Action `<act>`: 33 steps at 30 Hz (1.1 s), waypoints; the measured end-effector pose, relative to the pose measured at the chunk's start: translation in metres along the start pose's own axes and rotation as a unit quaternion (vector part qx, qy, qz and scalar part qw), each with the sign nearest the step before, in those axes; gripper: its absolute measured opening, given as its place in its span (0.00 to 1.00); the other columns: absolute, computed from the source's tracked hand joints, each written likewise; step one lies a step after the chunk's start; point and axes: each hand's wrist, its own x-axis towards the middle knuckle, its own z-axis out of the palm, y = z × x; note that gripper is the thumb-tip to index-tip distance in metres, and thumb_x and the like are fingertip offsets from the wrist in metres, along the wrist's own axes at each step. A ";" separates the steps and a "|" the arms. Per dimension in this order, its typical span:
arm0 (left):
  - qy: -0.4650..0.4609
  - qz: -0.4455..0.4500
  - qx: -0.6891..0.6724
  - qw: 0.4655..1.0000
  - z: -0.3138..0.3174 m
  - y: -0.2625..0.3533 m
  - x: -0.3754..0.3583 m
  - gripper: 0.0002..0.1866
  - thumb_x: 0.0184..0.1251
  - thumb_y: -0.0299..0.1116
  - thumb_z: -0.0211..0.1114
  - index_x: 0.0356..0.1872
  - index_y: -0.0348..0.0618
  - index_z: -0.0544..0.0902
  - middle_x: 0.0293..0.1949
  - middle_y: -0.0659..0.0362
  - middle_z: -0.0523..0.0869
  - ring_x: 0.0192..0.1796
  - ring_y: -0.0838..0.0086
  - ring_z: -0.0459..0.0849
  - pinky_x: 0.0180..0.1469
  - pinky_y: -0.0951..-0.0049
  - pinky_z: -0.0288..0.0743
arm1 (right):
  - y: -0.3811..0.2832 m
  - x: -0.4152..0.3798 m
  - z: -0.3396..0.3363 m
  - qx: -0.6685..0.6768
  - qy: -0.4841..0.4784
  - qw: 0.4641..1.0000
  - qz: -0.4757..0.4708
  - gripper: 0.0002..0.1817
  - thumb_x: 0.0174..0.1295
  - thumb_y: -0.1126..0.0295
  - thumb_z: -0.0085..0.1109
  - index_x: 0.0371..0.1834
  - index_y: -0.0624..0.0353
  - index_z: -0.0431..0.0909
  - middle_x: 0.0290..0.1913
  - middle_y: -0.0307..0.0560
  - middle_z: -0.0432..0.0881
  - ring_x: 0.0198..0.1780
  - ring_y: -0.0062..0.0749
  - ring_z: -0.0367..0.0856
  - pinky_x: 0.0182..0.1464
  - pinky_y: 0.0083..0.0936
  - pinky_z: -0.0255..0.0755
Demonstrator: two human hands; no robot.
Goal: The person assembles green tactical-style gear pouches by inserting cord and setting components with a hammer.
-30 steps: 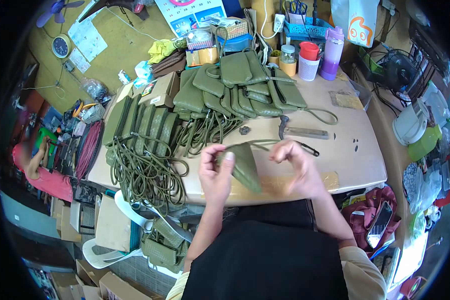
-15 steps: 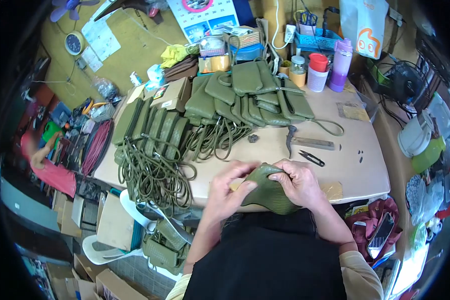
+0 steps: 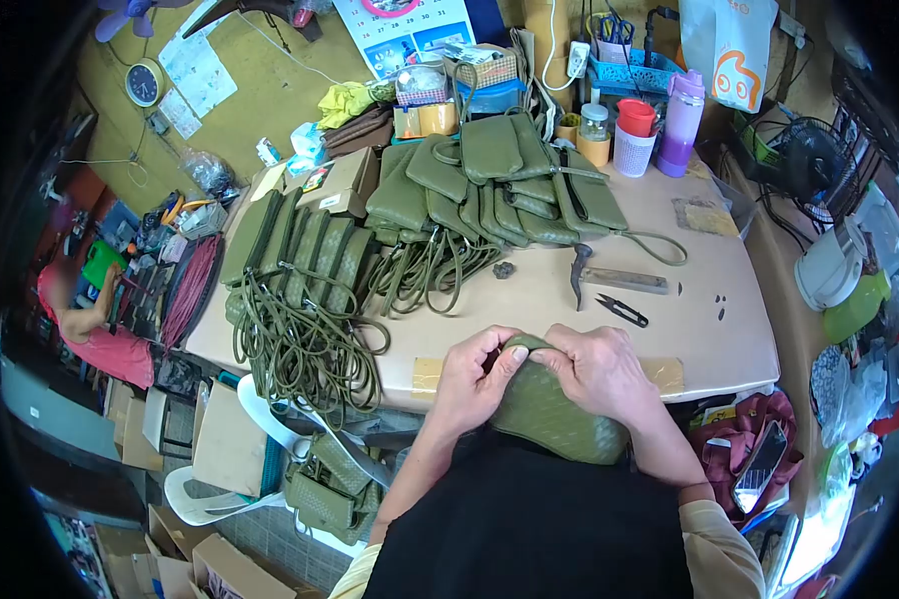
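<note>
An olive-green leather-like pouch (image 3: 554, 414) with a woven texture hangs over the table's front edge, close to my body. My left hand (image 3: 477, 379) pinches its upper left edge between thumb and fingers. At the upper right edge my right hand (image 3: 597, 367) grips it too, thumb pressed on the near face. Both thumbs lie close together at the top. Beyond the hands rest a hammer (image 3: 609, 281) and black thread snips (image 3: 622, 309). The far edge of the pouch is partly hidden by my fingers.
Several green pouches (image 3: 494, 150) are piled at the back; more with looped straps (image 3: 305, 339) lie at the left. A purple bottle (image 3: 680, 125) and a red-topped cup (image 3: 634, 140) stand back right. A person in red (image 3: 105, 344) is at far left.
The pouch has come down toward my body and its face now hangs flatter. My left hand has closed in beside the right one at the pouch's top edge.
</note>
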 end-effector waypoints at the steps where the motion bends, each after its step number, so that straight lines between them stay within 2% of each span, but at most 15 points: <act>1: -0.003 -0.002 -0.002 1.000 0.000 -0.002 -0.001 0.07 0.71 0.29 0.60 0.40 0.35 0.81 0.28 0.62 0.80 0.30 0.83 0.73 0.33 0.80 0.70 | 0.002 0.001 -0.001 -0.027 -0.017 0.999 -0.019 0.12 0.63 0.62 0.62 0.31 0.59 0.74 0.15 0.54 0.74 0.21 0.54 0.77 0.26 0.43 0.70; 5: 0.154 0.010 -0.046 0.987 -0.003 -0.028 -0.008 0.07 0.72 0.30 0.60 0.42 0.37 0.81 0.33 0.67 0.80 0.36 0.85 0.74 0.42 0.83 0.69 | 0.019 0.000 -0.021 -0.078 -0.046 0.996 -0.017 0.18 0.58 0.55 0.68 0.34 0.60 0.78 0.22 0.58 0.79 0.29 0.52 0.81 0.30 0.41 0.73; 6: 0.203 0.030 -0.060 0.977 -0.011 -0.032 -0.009 0.07 0.72 0.30 0.59 0.43 0.37 0.81 0.34 0.67 0.80 0.37 0.86 0.74 0.43 0.82 0.68 | 0.027 -0.002 -0.033 -0.043 -0.075 0.996 0.013 0.20 0.53 0.56 0.73 0.35 0.61 0.79 0.26 0.53 0.83 0.30 0.39 0.85 0.33 0.32 0.75; 7: 0.222 0.023 -0.069 0.972 -0.020 -0.040 -0.013 0.08 0.73 0.32 0.58 0.42 0.38 0.81 0.35 0.67 0.80 0.39 0.85 0.74 0.44 0.82 0.68 | 0.030 -0.005 -0.033 -0.048 -0.070 0.996 0.020 0.20 0.53 0.56 0.73 0.35 0.61 0.79 0.26 0.53 0.83 0.30 0.39 0.85 0.33 0.32 0.75; 8: 0.244 0.010 -0.088 0.966 -0.024 -0.044 -0.017 0.08 0.73 0.31 0.57 0.43 0.37 0.79 0.37 0.64 0.80 0.41 0.82 0.74 0.47 0.80 0.68 | 0.037 -0.010 -0.028 0.089 -0.012 0.994 0.068 0.17 0.54 0.59 0.73 0.35 0.62 0.80 0.26 0.48 0.83 0.30 0.30 0.83 0.33 0.27 0.74; 10: 0.279 0.019 -0.080 0.957 -0.026 -0.057 -0.020 0.09 0.75 0.33 0.56 0.43 0.36 0.79 0.38 0.63 0.80 0.42 0.82 0.74 0.48 0.80 0.68 | 0.049 -0.020 -0.011 0.354 0.073 0.923 0.135 0.10 0.59 0.69 0.70 0.35 0.64 0.81 0.28 0.36 0.82 0.31 0.12 0.74 0.34 0.17 0.71; 15: 0.287 0.025 -0.027 0.957 -0.021 -0.053 -0.031 0.11 0.75 0.33 0.54 0.40 0.35 0.79 0.36 0.63 0.78 0.39 0.82 0.73 0.46 0.80 0.68 | 0.026 -0.031 0.003 0.259 0.193 0.940 0.110 0.11 0.67 0.69 0.61 0.29 0.64 0.77 0.23 0.32 0.72 0.27 0.12 0.66 0.29 0.17 0.64; 17: 0.287 0.013 0.063 0.956 -0.028 -0.034 -0.040 0.11 0.75 0.31 0.53 0.36 0.35 0.78 0.31 0.65 0.75 0.34 0.82 0.70 0.40 0.79 0.66 | 0.020 -0.036 0.002 0.297 0.194 0.928 0.111 0.15 0.70 0.67 0.57 0.25 0.63 0.71 0.22 0.30 0.66 0.26 0.12 0.60 0.27 0.17 0.58; 18: 0.290 0.009 0.043 0.956 -0.030 -0.021 -0.046 0.11 0.73 0.31 0.53 0.32 0.35 0.76 0.26 0.67 0.71 0.31 0.83 0.66 0.35 0.79 0.61 | 0.016 -0.039 0.000 0.384 0.187 0.896 0.122 0.18 0.72 0.66 0.55 0.22 0.61 0.68 0.21 0.29 0.65 0.26 0.12 0.58 0.28 0.17 0.56; 22: 0.288 0.061 -0.049 0.954 -0.040 0.022 -0.065 0.12 0.70 0.35 0.58 0.30 0.37 0.75 0.25 0.68 0.70 0.30 0.83 0.67 0.33 0.78 0.61 | 0.001 -0.048 -0.023 0.538 0.116 0.826 0.117 0.18 0.71 0.67 0.56 0.22 0.59 0.68 0.23 0.28 0.66 0.27 0.13 0.58 0.30 0.17 0.57; 25: 0.226 0.015 -0.123 0.966 -0.051 0.021 -0.055 0.09 0.65 0.33 0.62 0.36 0.36 0.77 0.30 0.65 0.74 0.32 0.80 0.69 0.36 0.77 0.63 | -0.011 -0.039 -0.021 0.481 0.159 0.854 0.121 0.16 0.69 0.70 0.58 0.22 0.60 0.69 0.24 0.30 0.68 0.27 0.14 0.60 0.30 0.18 0.57; 27: 0.173 0.045 0.169 0.969 -0.050 0.015 -0.039 0.16 0.60 0.30 0.65 0.48 0.35 0.79 0.41 0.56 0.78 0.42 0.71 0.76 0.48 0.72 0.70 | 0.001 -0.036 -0.017 0.411 0.166 0.893 0.079 0.16 0.67 0.71 0.61 0.22 0.61 0.69 0.24 0.32 0.68 0.26 0.15 0.60 0.29 0.18 0.57; 29: 0.125 0.143 0.316 0.930 -0.037 0.020 -0.029 0.22 0.61 0.30 0.61 0.58 0.36 0.78 0.57 0.49 0.76 0.57 0.62 0.76 0.61 0.64 0.67 | 0.013 -0.038 -0.003 0.279 0.165 0.946 0.012 0.16 0.62 0.73 0.65 0.22 0.63 0.69 0.23 0.36 0.69 0.26 0.17 0.61 0.28 0.18 0.59; 30: 0.077 0.129 0.244 0.958 -0.028 0.023 -0.027 0.24 0.61 0.32 0.61 0.59 0.38 0.78 0.60 0.45 0.75 0.63 0.53 0.73 0.67 0.57 0.62 | 0.015 -0.036 0.002 0.259 0.153 0.954 0.004 0.16 0.61 0.72 0.67 0.21 0.63 0.69 0.21 0.38 0.68 0.24 0.17 0.61 0.26 0.20 0.59; 33: 0.013 0.187 0.268 0.945 -0.004 0.030 -0.007 0.18 0.64 0.32 0.60 0.54 0.37 0.82 0.51 0.47 0.81 0.55 0.57 0.78 0.61 0.63 0.69 | 0.005 -0.031 0.004 0.292 0.101 0.951 0.025 0.15 0.63 0.74 0.64 0.22 0.63 0.69 0.19 0.39 0.66 0.23 0.18 0.61 0.26 0.21 0.59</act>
